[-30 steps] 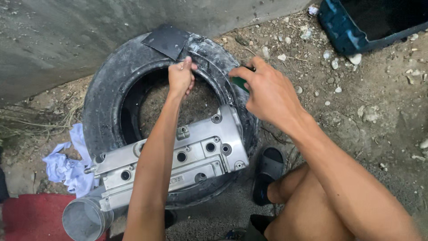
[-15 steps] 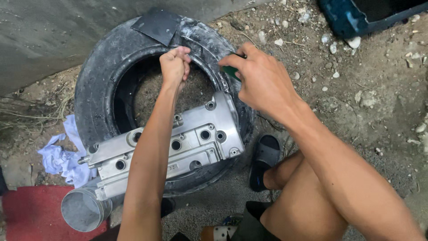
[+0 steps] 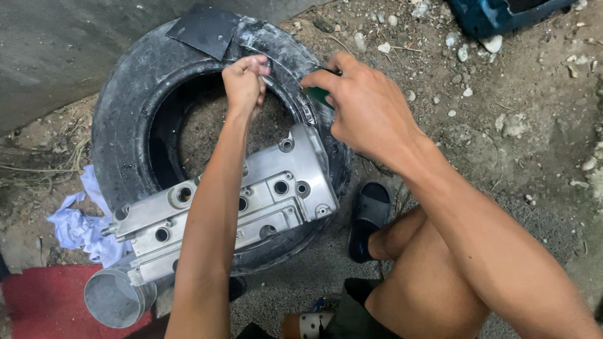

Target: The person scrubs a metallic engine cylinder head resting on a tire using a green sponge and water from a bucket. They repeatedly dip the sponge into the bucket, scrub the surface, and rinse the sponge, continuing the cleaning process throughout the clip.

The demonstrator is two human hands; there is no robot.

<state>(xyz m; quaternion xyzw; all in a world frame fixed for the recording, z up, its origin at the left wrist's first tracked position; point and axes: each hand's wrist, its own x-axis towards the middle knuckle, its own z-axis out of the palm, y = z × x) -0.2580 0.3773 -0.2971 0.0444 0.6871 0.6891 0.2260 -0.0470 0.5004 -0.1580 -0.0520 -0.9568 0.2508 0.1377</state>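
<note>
Hands at the far rim of a worn tyre lying flat on gravel ground. The left hand is clenched on what appears to be a thin strip or wire at the tyre's inner edge; the item itself is too slender to identify. The right hand grasps a green-handled tool, its tip hidden behind the fingers. A silver engine valve cover rests across the near side of the tyre, overhanging the opening. Risks, as judged: the tool may slip off the curved rubber toward the left fingers, which sit just beside it; a hard pull may jolt the tyre and slide the unsecured cover off its perch onto the sandalled foot nearby.
</note>
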